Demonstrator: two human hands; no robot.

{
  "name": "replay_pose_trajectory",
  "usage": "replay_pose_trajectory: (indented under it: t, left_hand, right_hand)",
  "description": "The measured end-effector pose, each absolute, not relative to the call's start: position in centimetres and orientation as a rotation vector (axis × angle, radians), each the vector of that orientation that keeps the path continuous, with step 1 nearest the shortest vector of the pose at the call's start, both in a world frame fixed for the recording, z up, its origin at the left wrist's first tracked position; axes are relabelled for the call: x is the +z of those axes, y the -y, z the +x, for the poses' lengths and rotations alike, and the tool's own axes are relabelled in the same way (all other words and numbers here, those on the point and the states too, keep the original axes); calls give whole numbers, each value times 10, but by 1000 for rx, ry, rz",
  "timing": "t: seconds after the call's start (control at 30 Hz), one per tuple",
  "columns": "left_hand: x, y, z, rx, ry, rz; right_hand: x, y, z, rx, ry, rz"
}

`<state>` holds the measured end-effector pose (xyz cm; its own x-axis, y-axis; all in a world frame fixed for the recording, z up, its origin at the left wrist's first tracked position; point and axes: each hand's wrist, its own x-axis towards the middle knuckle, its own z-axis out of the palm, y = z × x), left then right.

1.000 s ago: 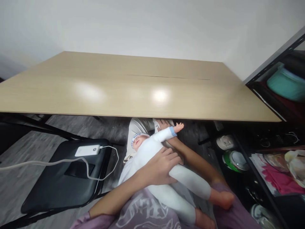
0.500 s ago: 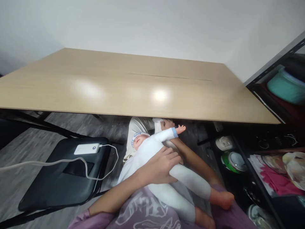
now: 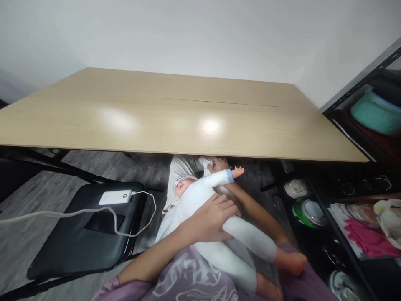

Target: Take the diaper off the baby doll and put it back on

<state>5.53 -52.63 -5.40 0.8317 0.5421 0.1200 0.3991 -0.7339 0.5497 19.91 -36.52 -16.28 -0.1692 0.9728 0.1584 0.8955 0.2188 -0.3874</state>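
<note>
Pale wood-look rectangular table (image 3: pixel 156 121) ahead; white-suited plastic baby doll (image 3: pixel 200 192) lies slanted below its near edge. Left hand (image 3: pixel 216 217) grasps doll's hip; right hand (image 3: pixel 219 164) sits by crumpled white soft material (image 3: pixel 205 160), grip unclear. Looks like a steadying step; next move calls for firm left support.

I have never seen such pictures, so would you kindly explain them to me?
No machine here: a person works with two bare hands, and one head-worn camera looks forward and down at them. The left hand holds a baby doll in white clothes by the hip, across the lap. The right hand, partly hidden, is beyond the doll, near a white, crumpled thing; its grip is unclear. Ahead stretches a pale, wood-look tabletop with glare. To the left, on a black padded chair, lie a white rectangular device with a white cable plugged in and a flat dark object.
</note>
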Motion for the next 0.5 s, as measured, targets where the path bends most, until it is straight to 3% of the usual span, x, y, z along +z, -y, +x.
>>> replay_pose_trajectory:
  t: [0.2,0.5]
  left_hand:
    - [-52,526,55,369,-696,2489]
    - [-54,527,53,399,-689,2478]
  right_hand:
    - [-161,364,188,346,2429,-1506]
    - [-162,366,161,265,2252,-1712]
